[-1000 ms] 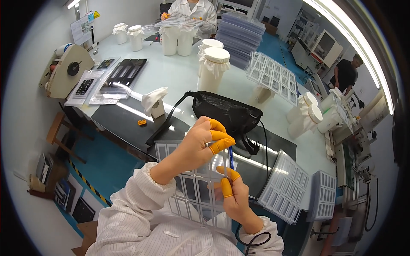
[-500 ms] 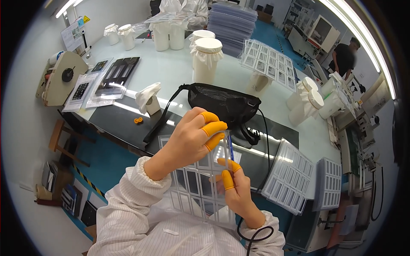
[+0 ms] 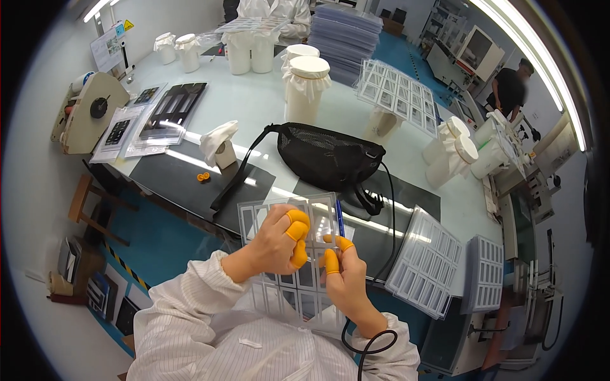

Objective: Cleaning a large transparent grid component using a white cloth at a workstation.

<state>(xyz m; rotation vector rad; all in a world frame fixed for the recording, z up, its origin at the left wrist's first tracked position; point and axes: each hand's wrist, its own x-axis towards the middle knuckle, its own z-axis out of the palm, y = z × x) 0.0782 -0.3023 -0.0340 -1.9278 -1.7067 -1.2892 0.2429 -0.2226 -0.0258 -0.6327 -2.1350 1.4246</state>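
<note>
A clear plastic tray [image 3: 319,213] with rows of rectangular compartments is held up in front of my body, tilted. My right hand [image 3: 348,279], with orange finger cots on its fingertips, pinches the tray's right edge. Over the tray's upper middle is my left hand [image 3: 277,240], its fingers, also in orange cots, curled together. Whatever they hold, if anything, is hidden. A blue pen [image 3: 340,219] lies on the table just past the tray's right edge. Behind the tray sits a black mesh waist bag [image 3: 330,155] with its strap trailing left.
Stacked compartment trays [image 3: 427,260] lie to the right. Cloth-covered white jars [image 3: 308,89] stand farther back, one jar propping a tray [image 3: 399,92]. A tissue box [image 3: 223,154] and loose orange finger cots [image 3: 203,177] lie left. A black cord [image 3: 389,333] crosses my right sleeve.
My left hand has come down and slightly left, from above the tray's top right to over its upper middle, fingers curling in tighter. My right hand keeps its grip on the edge.
</note>
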